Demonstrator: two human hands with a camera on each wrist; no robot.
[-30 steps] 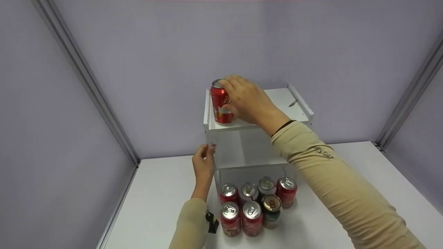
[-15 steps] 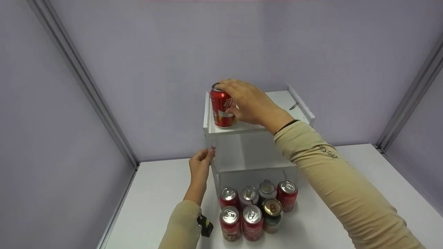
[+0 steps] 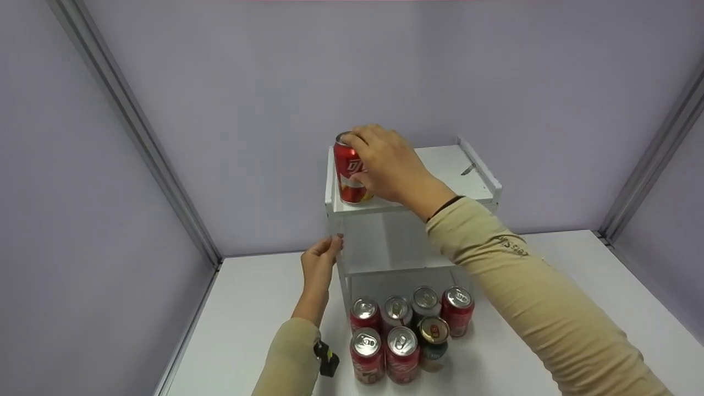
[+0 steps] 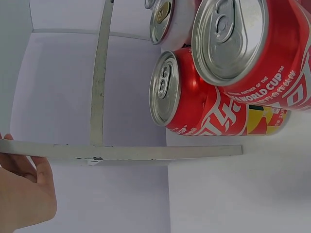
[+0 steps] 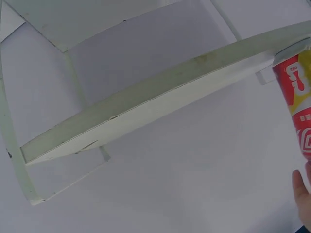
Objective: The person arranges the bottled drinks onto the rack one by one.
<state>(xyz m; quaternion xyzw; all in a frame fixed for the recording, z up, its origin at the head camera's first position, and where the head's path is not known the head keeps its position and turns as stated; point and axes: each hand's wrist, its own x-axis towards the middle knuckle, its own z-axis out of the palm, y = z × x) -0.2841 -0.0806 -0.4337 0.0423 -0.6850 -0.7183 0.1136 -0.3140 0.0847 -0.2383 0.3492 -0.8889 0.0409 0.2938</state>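
Note:
A red soda can [image 3: 350, 173] with a silver lid stands upright at the left end of the white shelf unit's top board [image 3: 440, 165]. My right hand [image 3: 391, 165] grips it from the right, fingers over its upper rim and thumb on its front. In the right wrist view only part of the can [image 5: 296, 92] and a bit of the hand [image 5: 302, 199] show, at the right edge. Lower down, my left hand [image 3: 319, 267] holds the unit's left side. The left wrist view shows its fingers curled round the narrow upright [image 4: 146, 153].
Below the shelf, several cans stand grouped on the white table [image 3: 258, 330]: red ones [image 3: 367, 357], silver-lidded pale ones [image 3: 397, 312] and a dark green can [image 3: 433, 349] with a gold lid. The middle shelf board [image 3: 404, 261] lies above them. Pale walls [image 3: 264, 110] enclose the table.
On the top board, the red can has turned slightly and shifted a little left with my right hand. My left fingers have come together on the shelf's side. The lower cans have stayed put.

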